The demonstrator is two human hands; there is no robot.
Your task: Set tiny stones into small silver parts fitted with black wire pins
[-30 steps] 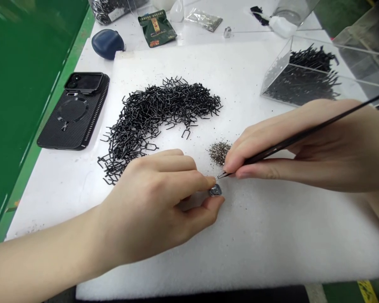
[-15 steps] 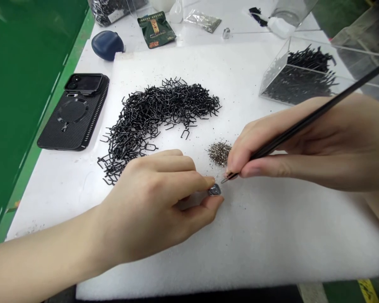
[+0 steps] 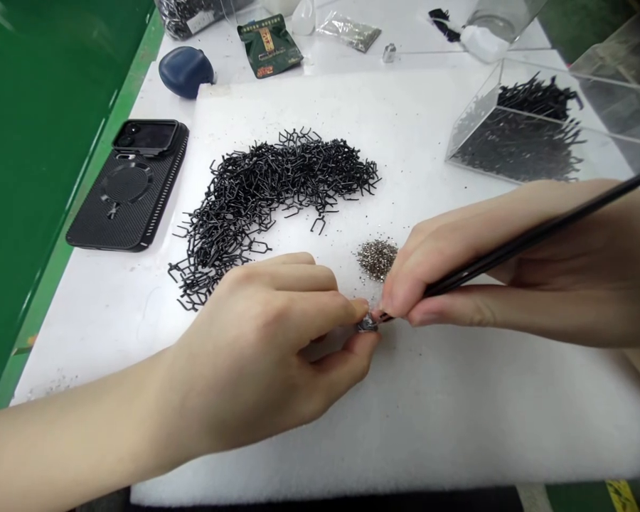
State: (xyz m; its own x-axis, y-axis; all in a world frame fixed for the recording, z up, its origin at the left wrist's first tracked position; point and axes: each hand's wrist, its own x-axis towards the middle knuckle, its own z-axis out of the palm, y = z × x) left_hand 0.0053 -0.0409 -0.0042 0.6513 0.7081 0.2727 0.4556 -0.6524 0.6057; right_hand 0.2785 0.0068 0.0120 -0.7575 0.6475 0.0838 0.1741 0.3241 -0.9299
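Between the thumb and index finger of my left hand [image 3: 267,348] is a small silvery metal part [image 3: 368,324], held just over the white foam sheet [image 3: 459,419]. My right hand [image 3: 555,284] grips slim black tweezers [image 3: 528,245] like a pen. Their tip meets the metal part, though fingers partly cover the contact. Right behind the fingertips lies a heap of tiny shiny metal pieces [image 3: 377,259], too small to make out singly. A curved pile of black fork-shaped pieces [image 3: 277,178] spreads beyond my left hand.
A black phone [image 3: 128,188] lies at the left edge beside a dark blue rounded object [image 3: 185,72]. Farther back are a green packet [image 3: 269,46], a clear bag [image 3: 349,32] and another small metal part [image 3: 389,52]. A clear box [image 3: 474,135] of black pieces stands back right.
My right hand has brought the tweezers' tip down and left onto the metal part; before, a small gap lay between them. My left hand keeps its pinch. The whole view has shifted slightly.
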